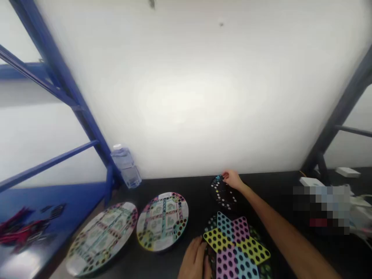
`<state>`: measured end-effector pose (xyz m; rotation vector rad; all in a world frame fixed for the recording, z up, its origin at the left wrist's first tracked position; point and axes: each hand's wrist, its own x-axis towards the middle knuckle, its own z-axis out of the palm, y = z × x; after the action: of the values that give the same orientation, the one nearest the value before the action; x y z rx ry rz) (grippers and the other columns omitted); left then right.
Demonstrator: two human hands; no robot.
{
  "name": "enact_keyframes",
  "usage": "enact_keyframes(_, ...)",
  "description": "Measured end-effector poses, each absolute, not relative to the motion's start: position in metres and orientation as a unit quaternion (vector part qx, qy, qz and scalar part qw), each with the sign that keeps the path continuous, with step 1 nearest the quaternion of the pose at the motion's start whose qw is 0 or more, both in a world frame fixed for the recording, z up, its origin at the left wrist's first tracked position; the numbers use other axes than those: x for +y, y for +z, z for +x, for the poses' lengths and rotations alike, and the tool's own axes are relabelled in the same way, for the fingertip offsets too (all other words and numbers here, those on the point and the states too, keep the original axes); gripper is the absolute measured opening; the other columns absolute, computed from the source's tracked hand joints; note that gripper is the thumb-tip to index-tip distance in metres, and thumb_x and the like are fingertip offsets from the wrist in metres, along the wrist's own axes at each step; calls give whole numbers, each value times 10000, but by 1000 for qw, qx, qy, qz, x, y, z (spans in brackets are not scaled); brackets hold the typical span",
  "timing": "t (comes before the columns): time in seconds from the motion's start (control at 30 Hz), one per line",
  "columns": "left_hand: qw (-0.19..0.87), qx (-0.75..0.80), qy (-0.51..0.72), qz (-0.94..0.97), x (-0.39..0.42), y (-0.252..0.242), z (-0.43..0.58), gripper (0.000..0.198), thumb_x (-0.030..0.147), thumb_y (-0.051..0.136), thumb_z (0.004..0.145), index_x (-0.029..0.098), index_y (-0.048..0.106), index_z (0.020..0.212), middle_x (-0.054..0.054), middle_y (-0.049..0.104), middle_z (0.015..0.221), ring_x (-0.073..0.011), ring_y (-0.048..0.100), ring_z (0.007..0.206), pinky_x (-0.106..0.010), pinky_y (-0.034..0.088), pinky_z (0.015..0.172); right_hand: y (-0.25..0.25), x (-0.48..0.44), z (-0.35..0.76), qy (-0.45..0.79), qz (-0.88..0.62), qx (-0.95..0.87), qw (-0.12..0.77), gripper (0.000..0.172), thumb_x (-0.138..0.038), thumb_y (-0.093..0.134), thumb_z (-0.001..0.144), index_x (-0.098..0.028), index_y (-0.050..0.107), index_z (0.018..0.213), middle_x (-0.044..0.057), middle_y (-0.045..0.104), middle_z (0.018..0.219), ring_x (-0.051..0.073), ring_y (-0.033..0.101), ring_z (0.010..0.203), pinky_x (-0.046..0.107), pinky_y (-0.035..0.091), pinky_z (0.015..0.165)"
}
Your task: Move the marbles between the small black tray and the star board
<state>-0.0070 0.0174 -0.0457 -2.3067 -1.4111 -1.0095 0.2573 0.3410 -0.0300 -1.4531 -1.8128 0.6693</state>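
No readable text anywhere. Round boards and star board show only colored dots and patterns; blurred patch at right is unreadable.

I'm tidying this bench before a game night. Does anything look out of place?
The multicoloured star-shaped peg board looks odd: it lies on top of a dark round board, overlapping it, while the two patterned round boards lie separately. Nothing looks spilled or damaged.
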Motion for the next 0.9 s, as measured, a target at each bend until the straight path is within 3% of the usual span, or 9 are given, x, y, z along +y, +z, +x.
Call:
enact_keyframes(0.23,119,-484,-326,-803,15,-33,-9,328,255,523,946,184,586,1259,-110,671,1265,-234,651,1172,-339,588,957,-22,328,263,245,-560,-706,357,269,-5,629,639,-153,690,855,45,733,840,162,669,724,260,526,722)
enact_keyframes(0.7,96,-505,-323,-794,10,-17,-3,339,273,480,961,182,580,1271,-121,672,1266,-234,661,1156,-337,595,937,-14,228,311,207,-546,-735,346,127,-161,640,729,-206,692,836,20,711,784,172,640,685,275,499,680)
enact_keyframes(0.9,94,-497,-328,-797,10,-13,-3,330,270,502,953,207,570,1270,-97,679,1258,-225,665,1150,-327,596,934,-13,250,301,158,-562,-738,337,156,-188,643,782,-187,681,933,42,698,854,175,633,733,286,502,746)
